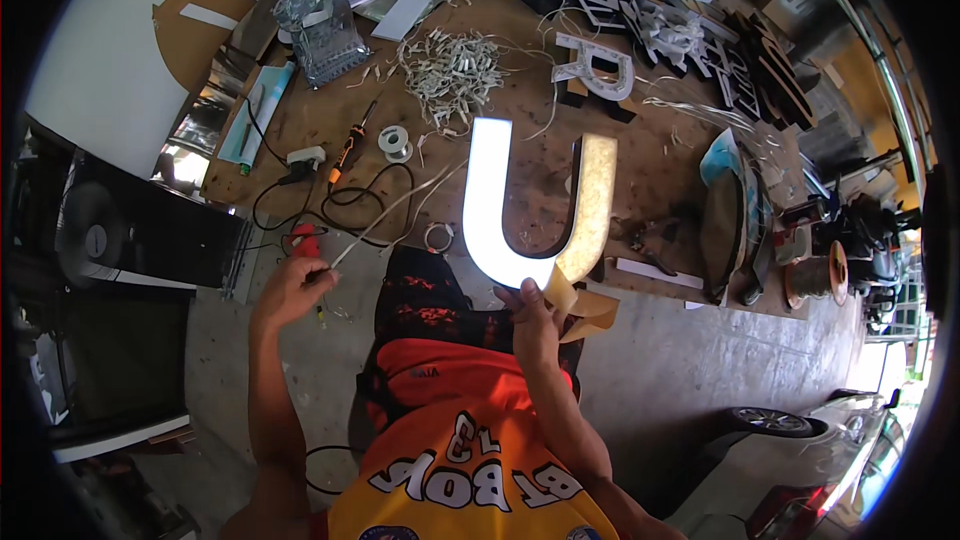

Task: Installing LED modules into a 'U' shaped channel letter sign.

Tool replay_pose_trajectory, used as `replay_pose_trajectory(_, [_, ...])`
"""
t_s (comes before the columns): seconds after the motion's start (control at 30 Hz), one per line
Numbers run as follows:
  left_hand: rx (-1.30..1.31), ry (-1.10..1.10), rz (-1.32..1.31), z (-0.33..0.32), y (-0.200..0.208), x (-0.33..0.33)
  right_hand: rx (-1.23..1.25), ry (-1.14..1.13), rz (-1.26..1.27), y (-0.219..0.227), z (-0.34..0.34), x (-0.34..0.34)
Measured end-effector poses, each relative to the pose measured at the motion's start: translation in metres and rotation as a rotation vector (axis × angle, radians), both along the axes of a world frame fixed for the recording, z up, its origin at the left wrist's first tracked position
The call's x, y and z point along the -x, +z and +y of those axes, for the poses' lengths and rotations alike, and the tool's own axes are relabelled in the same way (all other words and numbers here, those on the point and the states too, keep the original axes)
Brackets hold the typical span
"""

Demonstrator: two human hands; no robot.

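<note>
My right hand (537,328) grips a U-shaped sign letter (487,190) at its lower curve, thumb on the front face. The letter's left side and bottom are glowing bright white. Brown backing paper (597,185) covers its right arm, and a peeled flap of that paper (592,312) hangs beside my fingers. My left hand (292,290) is closed in a pinch on the end of a thin pale wire (400,202), which runs up toward the letter's left side. Just behind that hand a red object (304,240) is partly visible.
On the brown worktable (350,70) lie a soldering iron (350,148), a solder spool (396,143), a heap of small white LED modules (452,75) and other sign letters (600,70). A black cable (370,190) loops near the front edge. A car (800,480) stands at lower right.
</note>
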State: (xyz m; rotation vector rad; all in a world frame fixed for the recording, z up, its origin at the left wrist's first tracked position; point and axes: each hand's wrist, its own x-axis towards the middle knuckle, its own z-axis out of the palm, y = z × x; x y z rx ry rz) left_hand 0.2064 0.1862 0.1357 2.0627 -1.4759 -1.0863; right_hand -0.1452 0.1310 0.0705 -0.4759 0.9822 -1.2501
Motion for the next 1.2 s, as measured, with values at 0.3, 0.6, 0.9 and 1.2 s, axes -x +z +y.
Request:
replay_pose_trajectory(0.3, [0.169,-0.113,-0.572,-0.024,-0.056,0.041,-0.171,-0.028,-0.009,-0.091,-0.001,0.007])
replay_pose_trajectory(0.6, [0.461,-0.416,-0.101,-0.05,-0.054,0.193,-0.166,-0.051,-0.062,-0.114,-0.009,0.018])
replay_pose_trajectory(0.9, [0.517,-0.524,-0.015,-0.055,-0.089,0.252,0.625,0.414,0.985,-0.146,-0.001,0.064])
replay_pose_trajectory(1.2, [0.609,-0.508,0.078,-0.045,-0.103,0.264,-0.054,-0.087,0.337,-0.081,0.026,0.083])
